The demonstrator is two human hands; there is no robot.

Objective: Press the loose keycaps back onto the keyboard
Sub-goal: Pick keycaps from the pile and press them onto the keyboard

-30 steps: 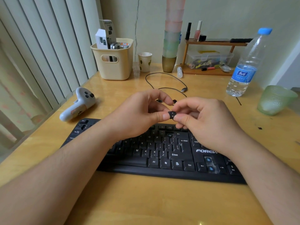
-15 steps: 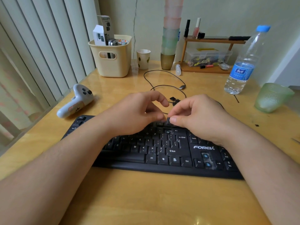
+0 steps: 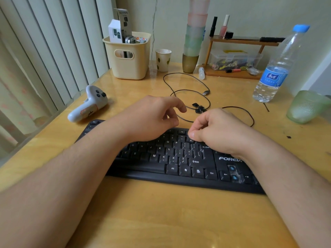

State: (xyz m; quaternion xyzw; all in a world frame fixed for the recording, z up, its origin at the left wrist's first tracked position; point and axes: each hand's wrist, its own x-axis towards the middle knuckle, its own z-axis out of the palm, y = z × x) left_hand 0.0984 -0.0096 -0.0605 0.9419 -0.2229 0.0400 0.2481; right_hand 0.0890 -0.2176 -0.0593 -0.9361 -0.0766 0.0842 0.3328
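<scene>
Keyboard: black keyboard [image 3: 180,163] lies flat on the yellow wooden surface [image 3: 161,212], near the front edge, its left end under the left forearm
Right hand: right hand [image 3: 220,133] is down on the upper key rows beside the "=" key; thumb and curled fingers press on a keycap [image 3: 190,139] there, which is mostly hidden, so whether it is seated cannot be told
Left hand: left hand [image 3: 152,117] hovers over the keys just left of the right hand, fingers loosely curled, holding nothing
Loose keycaps: two black loose keycaps [image 3: 198,107] lie on the surface just behind the hands, inside a loop of black cable [image 3: 189,83]
Arrow cluster: two open sockets [image 3: 233,173] show blue at the keyboard's right end
Rest: white controller [image 3: 88,104] to the left; cream basket [image 3: 129,58] at the back; water bottle [image 3: 279,68] and green cup [image 3: 304,107] to the right
</scene>
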